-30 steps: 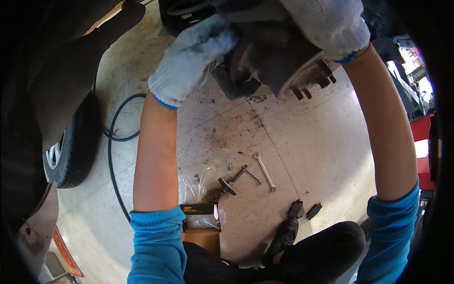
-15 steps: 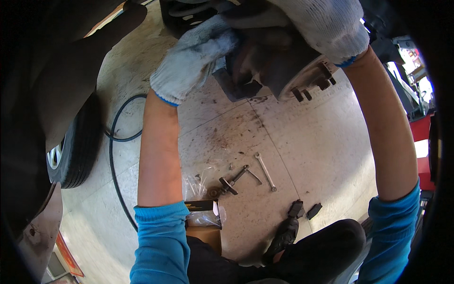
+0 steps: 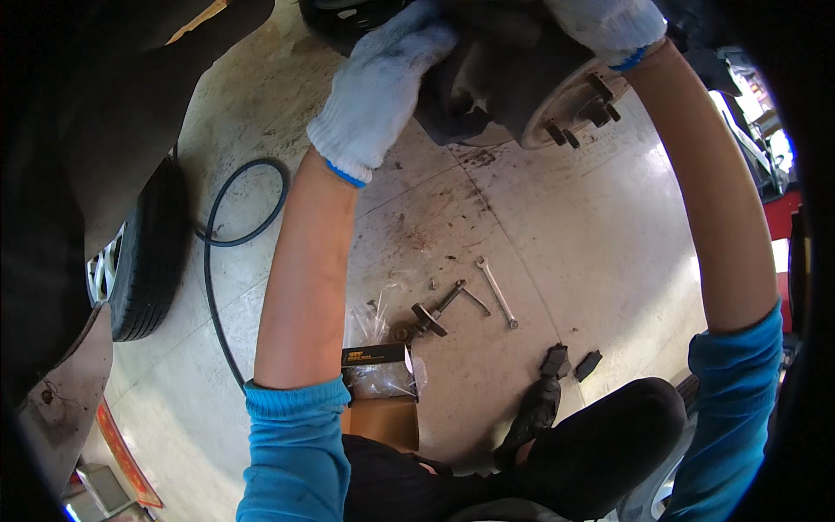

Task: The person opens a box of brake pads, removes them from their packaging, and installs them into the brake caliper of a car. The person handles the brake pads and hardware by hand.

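Observation:
My left hand (image 3: 374, 100), in a white knit glove with a blue cuff edge, is at the left side of a dark brake assembly (image 3: 487, 91). Its fingers curl against the assembly, and what they grip is hidden. At the upper right, my right hand (image 3: 609, 28), gloved alike, reaches over the brake disc (image 3: 541, 117). The top edge of the picture and the dark parts hide its fingers. Wheel studs (image 3: 600, 111) stick out from the hub below my right wrist.
On the floor lie a combination wrench (image 3: 497, 294), a screw-type tool with a round plate and bent handle (image 3: 439, 309), and two dark brake pads (image 3: 554, 360). An opened box (image 3: 378, 355) with clear plastic stands near my legs. Further left are a looped hose (image 3: 209, 296) and a tyre (image 3: 156, 261).
My left hand has moved up and right along the brake assembly. My right hand has risen toward the top edge. The whole view has shifted slightly.

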Demonstrator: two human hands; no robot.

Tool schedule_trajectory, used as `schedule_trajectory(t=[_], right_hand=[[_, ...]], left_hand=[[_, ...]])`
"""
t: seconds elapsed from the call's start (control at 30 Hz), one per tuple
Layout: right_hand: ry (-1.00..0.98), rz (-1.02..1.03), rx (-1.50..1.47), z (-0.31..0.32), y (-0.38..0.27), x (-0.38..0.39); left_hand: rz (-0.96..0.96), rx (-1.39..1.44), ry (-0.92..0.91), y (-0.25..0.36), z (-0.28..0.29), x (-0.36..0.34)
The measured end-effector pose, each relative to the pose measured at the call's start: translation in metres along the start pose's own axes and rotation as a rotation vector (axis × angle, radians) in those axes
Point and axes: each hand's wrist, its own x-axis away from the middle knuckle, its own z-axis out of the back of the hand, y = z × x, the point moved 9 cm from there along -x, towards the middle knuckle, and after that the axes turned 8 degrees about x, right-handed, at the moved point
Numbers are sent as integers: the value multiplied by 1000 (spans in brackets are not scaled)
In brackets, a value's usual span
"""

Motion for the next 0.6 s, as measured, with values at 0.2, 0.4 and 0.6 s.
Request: schedule_trajectory(t=[0.2,0.4,0.6], right_hand=[[81,-65,279,-6,-17,0],[41,37,221,4,-13,6],[-110,-199,50,7,-23,9]], left_hand=[[-136,-348,121,2,2,9],[-358,-680,-40,21,-13,11],[-57,-75,247,28,-15,24]])
